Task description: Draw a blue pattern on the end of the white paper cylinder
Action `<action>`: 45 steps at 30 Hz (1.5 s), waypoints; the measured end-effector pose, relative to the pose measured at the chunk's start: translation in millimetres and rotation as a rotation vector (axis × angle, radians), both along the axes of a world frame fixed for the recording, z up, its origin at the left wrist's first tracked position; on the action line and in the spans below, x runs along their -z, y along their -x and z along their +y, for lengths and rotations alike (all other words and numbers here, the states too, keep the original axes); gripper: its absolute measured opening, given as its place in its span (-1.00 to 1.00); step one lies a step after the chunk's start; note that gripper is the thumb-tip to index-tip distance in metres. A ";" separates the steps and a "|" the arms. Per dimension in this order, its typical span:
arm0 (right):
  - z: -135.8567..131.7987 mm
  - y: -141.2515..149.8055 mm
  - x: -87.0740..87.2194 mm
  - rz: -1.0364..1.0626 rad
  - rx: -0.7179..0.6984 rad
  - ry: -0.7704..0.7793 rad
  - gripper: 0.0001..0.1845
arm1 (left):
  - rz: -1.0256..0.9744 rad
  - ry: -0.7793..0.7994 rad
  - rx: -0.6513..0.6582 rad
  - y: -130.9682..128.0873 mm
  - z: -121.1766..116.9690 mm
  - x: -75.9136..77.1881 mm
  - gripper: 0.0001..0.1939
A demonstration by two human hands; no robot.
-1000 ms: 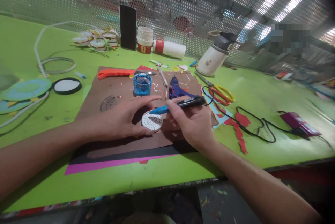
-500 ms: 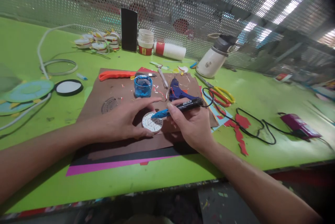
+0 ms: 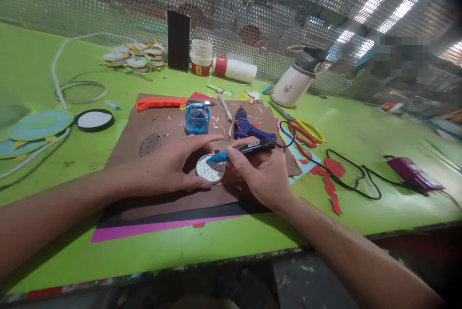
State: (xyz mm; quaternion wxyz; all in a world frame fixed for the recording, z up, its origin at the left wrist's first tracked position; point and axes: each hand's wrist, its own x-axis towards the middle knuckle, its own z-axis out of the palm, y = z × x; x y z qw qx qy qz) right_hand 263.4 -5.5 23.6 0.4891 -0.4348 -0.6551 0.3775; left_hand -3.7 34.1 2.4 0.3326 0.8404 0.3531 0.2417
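My left hand [image 3: 169, 162] rests on the brown sheet, its thumb and fingers closed around the edge of a small round white disc [image 3: 212, 174]. Dark lines and small dots mark the disc's face. In my right hand [image 3: 265, 169] is a marker pen [image 3: 249, 149] with a black barrel and a blue front end, gripped between thumb and fingers. Its tip is over the disc's upper left part, seemingly touching it. Just beyond my hands stand a small jar stained with blue paint [image 3: 197, 123] and a dark blue glue gun [image 3: 249, 126].
On the brown sheet [image 3: 144, 203] lie an orange-handled knife [image 3: 162, 102] and a silver craft knife [image 3: 225, 107]. Scissors [image 3: 306, 131], a black cord and a purple box [image 3: 415, 174] are rightward. Behind are a phone [image 3: 178, 42], paper cups [image 3: 201, 58] and a white bottle [image 3: 292, 80].
The marker pen's tip has shifted slightly left on the disc, and my right hand has moved a little left with it. My left hand and the disc have stayed put.
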 end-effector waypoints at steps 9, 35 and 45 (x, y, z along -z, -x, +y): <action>0.2 0.1 -2.4 -0.028 0.013 -0.003 -0.54 | 0.032 -0.004 -0.021 -2.0 -1.0 0.5 0.01; 0.6 1.4 -10.9 0.137 0.177 0.046 -0.26 | 0.016 -0.009 -0.006 -3.6 -0.9 -0.2 0.06; -0.3 -1.8 -11.8 0.239 0.014 0.173 -0.44 | -0.029 0.004 0.054 7.2 -0.5 1.7 0.19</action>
